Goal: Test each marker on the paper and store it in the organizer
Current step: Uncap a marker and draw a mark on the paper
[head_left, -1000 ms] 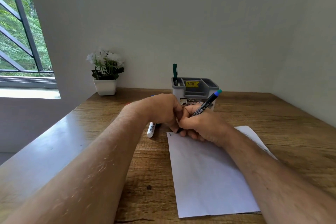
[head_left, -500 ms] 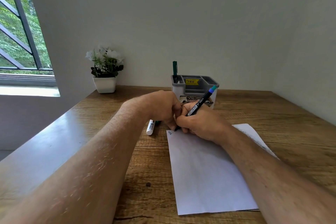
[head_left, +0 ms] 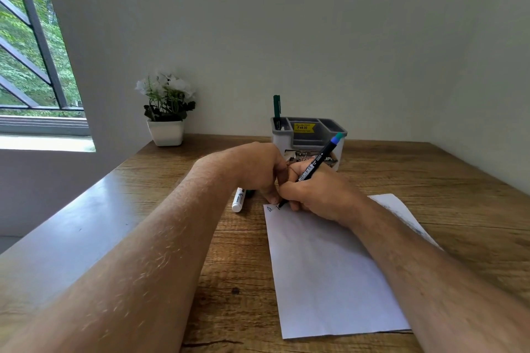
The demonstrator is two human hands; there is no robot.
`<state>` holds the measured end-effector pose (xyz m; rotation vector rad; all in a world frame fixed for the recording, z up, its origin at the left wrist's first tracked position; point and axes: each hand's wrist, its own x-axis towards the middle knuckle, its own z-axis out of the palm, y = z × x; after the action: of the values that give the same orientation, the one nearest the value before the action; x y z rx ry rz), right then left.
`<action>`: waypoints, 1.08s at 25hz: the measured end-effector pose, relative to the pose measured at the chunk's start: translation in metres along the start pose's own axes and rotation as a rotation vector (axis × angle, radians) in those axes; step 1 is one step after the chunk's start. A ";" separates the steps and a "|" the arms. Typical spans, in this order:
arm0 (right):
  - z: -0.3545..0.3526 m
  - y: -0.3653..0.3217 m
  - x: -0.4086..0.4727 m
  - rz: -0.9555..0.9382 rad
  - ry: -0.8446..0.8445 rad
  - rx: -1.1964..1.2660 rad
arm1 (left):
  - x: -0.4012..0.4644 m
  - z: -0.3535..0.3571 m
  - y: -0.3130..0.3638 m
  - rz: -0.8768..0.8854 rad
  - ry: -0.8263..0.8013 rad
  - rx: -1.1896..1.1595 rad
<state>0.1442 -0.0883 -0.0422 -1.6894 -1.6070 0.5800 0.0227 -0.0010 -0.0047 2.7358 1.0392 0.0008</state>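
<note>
Black-barrelled, with a teal end cap tilted up and away, the marker (head_left: 315, 169) is pinched in the curled fingers of the right hand (head_left: 318, 195), its tip touching the top left corner of the white paper (head_left: 327, 272) beside a small mark. The left hand (head_left: 258, 172) is curled with its fingertips pressed on the paper's corner, touching the right hand; whether it grips anything I cannot tell. Just left lies a white marker (head_left: 238, 200) on the wooden table (head_left: 430, 180), and behind the hands stands the grey organizer (head_left: 308, 135) with a green marker (head_left: 276, 106) upright in its left compartment
</note>
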 end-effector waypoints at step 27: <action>0.004 -0.003 0.000 0.018 0.161 -0.090 | -0.001 -0.001 0.001 -0.007 -0.076 -0.079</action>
<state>0.1388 -0.0877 -0.0428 -1.7708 -1.5238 0.3752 0.0221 -0.0023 -0.0032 2.6398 1.0063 -0.0613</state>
